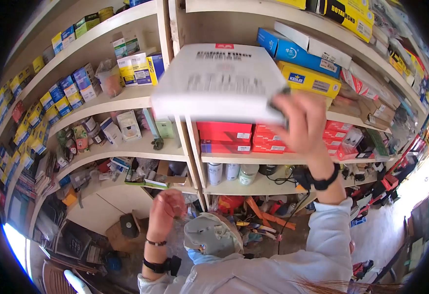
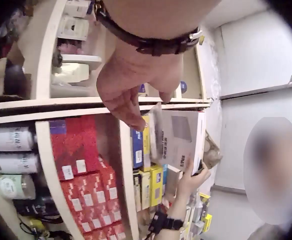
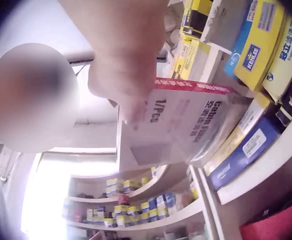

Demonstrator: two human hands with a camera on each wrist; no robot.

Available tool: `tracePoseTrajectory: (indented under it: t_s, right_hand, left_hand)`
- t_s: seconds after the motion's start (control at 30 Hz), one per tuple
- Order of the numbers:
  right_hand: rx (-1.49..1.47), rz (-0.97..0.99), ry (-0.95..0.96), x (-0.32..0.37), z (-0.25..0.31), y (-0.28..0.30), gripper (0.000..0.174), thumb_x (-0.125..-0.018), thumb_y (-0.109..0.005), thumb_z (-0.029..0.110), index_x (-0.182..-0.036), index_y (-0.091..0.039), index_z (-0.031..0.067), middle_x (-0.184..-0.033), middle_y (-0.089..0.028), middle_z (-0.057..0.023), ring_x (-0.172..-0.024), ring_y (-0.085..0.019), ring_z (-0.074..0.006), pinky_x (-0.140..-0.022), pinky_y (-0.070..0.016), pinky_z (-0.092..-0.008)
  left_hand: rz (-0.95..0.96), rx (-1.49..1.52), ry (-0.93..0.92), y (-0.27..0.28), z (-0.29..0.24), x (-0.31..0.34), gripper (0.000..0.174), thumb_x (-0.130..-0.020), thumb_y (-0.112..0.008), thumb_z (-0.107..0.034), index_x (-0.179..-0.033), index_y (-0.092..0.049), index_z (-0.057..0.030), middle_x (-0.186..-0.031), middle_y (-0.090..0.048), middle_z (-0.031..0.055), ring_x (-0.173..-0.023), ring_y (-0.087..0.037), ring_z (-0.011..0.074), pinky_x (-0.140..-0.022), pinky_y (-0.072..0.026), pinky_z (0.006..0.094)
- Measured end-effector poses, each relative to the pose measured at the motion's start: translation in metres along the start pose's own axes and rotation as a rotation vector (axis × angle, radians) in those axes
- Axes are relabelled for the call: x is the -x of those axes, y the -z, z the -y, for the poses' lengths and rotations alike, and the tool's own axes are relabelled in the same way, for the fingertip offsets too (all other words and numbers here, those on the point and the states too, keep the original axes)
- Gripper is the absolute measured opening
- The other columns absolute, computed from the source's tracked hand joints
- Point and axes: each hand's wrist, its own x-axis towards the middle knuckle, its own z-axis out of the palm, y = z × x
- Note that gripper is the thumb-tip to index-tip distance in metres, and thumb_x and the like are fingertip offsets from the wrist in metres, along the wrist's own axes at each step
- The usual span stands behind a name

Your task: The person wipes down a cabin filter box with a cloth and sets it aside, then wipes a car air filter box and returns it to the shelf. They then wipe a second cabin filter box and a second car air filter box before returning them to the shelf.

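Note:
A white cabin filter box (image 1: 224, 73) with printed lettering is raised in front of the shelves, tilted toward the head camera. My right hand (image 1: 302, 120) grips it at its right end. In the right wrist view, fingers overlap the box face (image 3: 176, 125), which is marked "Cabin Filter" and has a red edge strip. A small dark thing (image 1: 280, 98) shows by the right fingertips; its kind is unclear. Lower down and to the left hangs my left hand (image 1: 168, 210), fingers loosely bent and holding nothing. The left wrist view shows this hand (image 2: 136, 82) apart from the box.
Yellow and blue boxes (image 1: 307, 78) lie stacked on the shelf at right, with red boxes (image 1: 224, 137) one shelf below. Cans (image 1: 215, 174) stand underneath. Small blue and yellow boxes (image 1: 70, 93) line the curved left shelves. A grey cap (image 1: 209, 235) is below, between the arms.

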Motion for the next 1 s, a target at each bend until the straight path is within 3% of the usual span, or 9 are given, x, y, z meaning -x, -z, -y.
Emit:
tracePoseTrajectory:
  t_s: [0.1, 0.17, 0.27, 0.37, 0.4, 0.53, 0.6, 0.7, 1.0]
  right_hand:
    - [-0.124, 0.229, 0.287, 0.032, 0.042, 0.034, 0.026, -0.084, -0.065, 0.018, -0.109, -0.069, 0.0107, -0.094, -0.059, 0.0001, -0.074, -0.055, -0.0183, -0.072, -0.0478, -0.0288]
    - [-0.068, 0.05, 0.486, 0.057, 0.076, 0.035, 0.021, -0.09, -0.06, 0.019, -0.108, -0.068, 0.0124, -0.102, -0.05, 0.0013, -0.089, -0.049, -0.0114, -0.071, -0.0442, -0.0236]
    - [-0.189, 0.142, 0.382, 0.096, 0.11, 0.046, 0.022, -0.09, -0.062, 0.021, -0.111, -0.063, 0.0169, -0.105, -0.048, 0.0026, -0.094, -0.049, -0.0108, -0.072, -0.0434, -0.0238]
    - [-0.383, 0.386, 0.303, 0.114, 0.103, 0.056, 0.029, -0.086, -0.07, 0.024, -0.113, -0.063, 0.0168, -0.102, -0.05, 0.003, -0.089, -0.052, -0.012, -0.069, -0.0445, -0.0279]
    - [-0.474, 0.473, 0.112, 0.118, 0.097, 0.062, 0.037, -0.082, -0.075, 0.026, -0.115, -0.063, 0.0153, -0.098, -0.052, 0.0015, -0.085, -0.053, -0.0139, -0.069, -0.0452, -0.0301]
    - [-0.418, 0.56, -0.421, 0.127, 0.07, 0.092, 0.062, -0.07, -0.088, 0.027, -0.123, -0.061, 0.0086, -0.087, -0.055, -0.0033, -0.072, -0.056, -0.0194, -0.067, -0.0474, -0.0345]
    - [-0.401, 0.287, -0.566, 0.112, 0.072, 0.09, 0.07, -0.067, -0.091, 0.025, -0.126, -0.06, 0.005, -0.084, -0.055, -0.0056, -0.072, -0.056, -0.021, -0.065, -0.0479, -0.0357]
    - [-0.411, 0.334, -0.594, 0.094, 0.066, 0.095, 0.071, -0.065, -0.091, 0.021, -0.128, -0.062, 0.0052, -0.09, -0.056, -0.0064, -0.078, -0.057, -0.0229, -0.066, -0.0485, -0.0352]
    - [-0.505, 0.436, -0.532, 0.092, 0.058, 0.102, 0.06, -0.054, -0.09, 0.013, -0.11, -0.067, 0.0101, -0.092, -0.055, -0.0053, -0.083, -0.058, -0.0255, -0.069, -0.0491, -0.0368]
  left_hand:
    - [0.159, 0.274, -0.086, -0.013, -0.029, -0.023, 0.077, -0.1, -0.036, -0.066, -0.139, -0.047, -0.0005, -0.129, -0.06, 0.0182, -0.115, -0.061, 0.0307, -0.088, -0.0568, 0.0469]
    - [0.187, 0.321, -0.081, -0.019, -0.035, -0.022, 0.087, -0.096, -0.041, -0.07, -0.147, -0.039, 0.0, -0.144, -0.051, 0.0199, -0.13, -0.054, 0.0344, -0.103, -0.0499, 0.0519]
    - [0.137, 0.104, 0.01, -0.033, -0.036, -0.023, 0.073, -0.09, -0.07, -0.024, -0.149, -0.035, 0.0005, -0.137, -0.057, 0.0126, -0.122, -0.059, 0.0257, -0.103, -0.0481, 0.0413]
    - [0.0, -0.112, -0.097, -0.031, -0.002, -0.021, 0.073, -0.082, -0.075, -0.003, -0.146, -0.039, -0.0018, -0.131, -0.06, 0.009, -0.118, -0.059, 0.0189, -0.102, -0.046, 0.0343]
    - [0.023, -0.171, -0.154, -0.032, 0.002, -0.02, 0.069, -0.079, -0.075, 0.007, -0.14, -0.045, -0.0032, -0.126, -0.061, 0.0067, -0.119, -0.057, 0.0149, -0.102, -0.0451, 0.0339]
    - [0.067, -0.312, -0.132, -0.006, 0.041, -0.01, 0.061, -0.078, -0.076, 0.006, -0.133, -0.051, -0.0029, -0.126, -0.06, 0.0072, -0.121, -0.055, 0.0158, -0.103, -0.0446, 0.0357]
    - [0.103, -0.346, -0.094, -0.009, 0.046, -0.004, 0.06, -0.077, -0.077, 0.007, -0.132, -0.052, -0.0024, -0.128, -0.06, 0.0087, -0.122, -0.055, 0.018, -0.104, -0.0444, 0.0363]
    - [0.148, -0.546, -0.3, -0.029, 0.038, 0.001, 0.051, -0.072, -0.081, 0.003, -0.12, -0.063, -0.0005, -0.127, -0.064, 0.0184, -0.126, -0.056, 0.0318, -0.107, -0.0437, 0.0405]
    - [0.269, -0.749, -0.481, -0.039, 0.034, -0.003, 0.052, -0.071, -0.084, -0.003, -0.12, -0.065, -0.0032, -0.125, -0.068, 0.0131, -0.132, -0.05, 0.0354, -0.109, -0.04, 0.0464]
